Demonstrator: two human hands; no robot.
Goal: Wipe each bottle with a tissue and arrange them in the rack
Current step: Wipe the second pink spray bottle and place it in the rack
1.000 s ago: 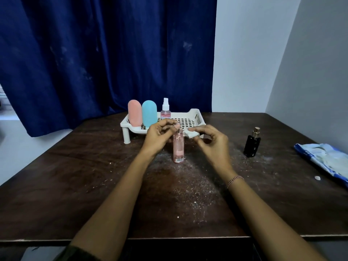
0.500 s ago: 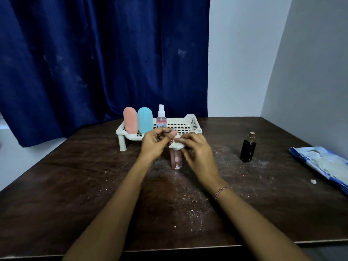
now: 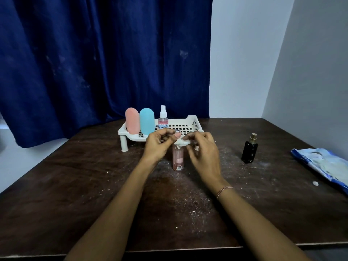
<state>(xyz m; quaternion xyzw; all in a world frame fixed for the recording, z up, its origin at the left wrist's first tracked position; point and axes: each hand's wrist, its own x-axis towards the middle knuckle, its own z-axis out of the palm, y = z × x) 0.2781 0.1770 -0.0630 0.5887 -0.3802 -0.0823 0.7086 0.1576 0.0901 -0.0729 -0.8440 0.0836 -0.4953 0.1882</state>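
A slim pink bottle (image 3: 178, 158) stands upright on the dark table (image 3: 94, 185), in front of the white rack (image 3: 192, 123). My left hand (image 3: 160, 146) pinches the bottle's top. My right hand (image 3: 203, 151) presses a crumpled white tissue (image 3: 181, 142) against the bottle's neck. In the rack stand a pink rounded bottle (image 3: 132, 120), a blue rounded bottle (image 3: 146, 121) and a small clear spray bottle (image 3: 163, 118). A black perfume bottle (image 3: 249, 149) stands alone to the right.
A blue and white tissue pack (image 3: 323, 164) lies at the table's right edge, with a small white scrap (image 3: 315, 183) near it. White crumbs are scattered over the table's middle. A dark blue curtain hangs behind the rack; walls close the right side.
My right hand has brought the tissue from beside the pink bottle onto its neck. My left hand has stayed on the bottle's top.
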